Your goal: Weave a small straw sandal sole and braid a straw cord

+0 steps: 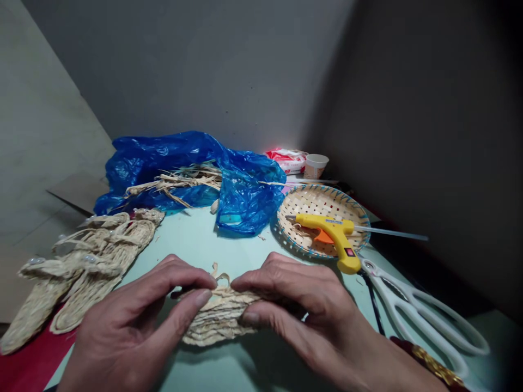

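Note:
A pale piece of coiled, braided straw or husk (220, 318) is between my two hands, its rows running side by side. My left hand (143, 316) pinches its upper left edge between thumb and fingers. On the right side, my right hand (302, 305) is closed on the same piece, thumb on the near face and fingers over the top. A loose curled strip (223, 277) sticks up from the top edge between the hands. The fingertips behind the piece are hidden.
Woven straw slippers (98, 261) lie at the left. Behind is a blue plastic bag (249, 190) with dry husk strips (183, 179). A yellow glue gun (341, 231) rests across a bamboo basket (281, 209); white-handled scissors (404, 305) lie right. A paper cup (315, 166) stands at the back.

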`<state>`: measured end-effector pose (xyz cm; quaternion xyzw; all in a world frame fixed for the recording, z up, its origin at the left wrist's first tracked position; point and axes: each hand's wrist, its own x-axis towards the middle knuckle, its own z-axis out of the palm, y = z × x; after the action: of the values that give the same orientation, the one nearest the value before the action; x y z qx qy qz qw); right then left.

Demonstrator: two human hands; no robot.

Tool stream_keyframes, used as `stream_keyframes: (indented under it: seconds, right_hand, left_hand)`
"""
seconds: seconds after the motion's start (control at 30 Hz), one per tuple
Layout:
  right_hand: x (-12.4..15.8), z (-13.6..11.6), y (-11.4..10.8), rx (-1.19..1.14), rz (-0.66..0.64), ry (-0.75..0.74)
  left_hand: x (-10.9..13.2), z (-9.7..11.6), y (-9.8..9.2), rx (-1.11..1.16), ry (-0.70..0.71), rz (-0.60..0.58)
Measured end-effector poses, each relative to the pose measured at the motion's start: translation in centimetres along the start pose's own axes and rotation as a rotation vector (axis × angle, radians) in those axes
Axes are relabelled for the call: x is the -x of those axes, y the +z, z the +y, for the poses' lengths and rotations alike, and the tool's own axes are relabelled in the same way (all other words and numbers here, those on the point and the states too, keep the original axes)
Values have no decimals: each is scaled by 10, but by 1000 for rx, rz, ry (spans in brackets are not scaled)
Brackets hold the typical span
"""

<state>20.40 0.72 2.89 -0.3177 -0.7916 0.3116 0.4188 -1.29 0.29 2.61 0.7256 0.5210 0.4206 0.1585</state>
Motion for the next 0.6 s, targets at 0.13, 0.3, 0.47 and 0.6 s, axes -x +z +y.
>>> stream_keyframes:
  seconds: [0.13, 0.3, 0.47, 0.6]
  right_hand:
    - [0, -3, -3, 17, -53, 39]
    - [-1, -8, -5, 50, -83, 43]
    - [-1, -7, -6, 45, -75, -12]
    - [0, -9, -5, 26, -60, -12]
  left_hand:
    - [0, 4, -2, -4, -13, -48]
    - [3, 3, -2, 56, -117, 48]
    - [2, -2, -5, 112, -178, 12]
    - [6, 4, -4, 106, -241, 60]
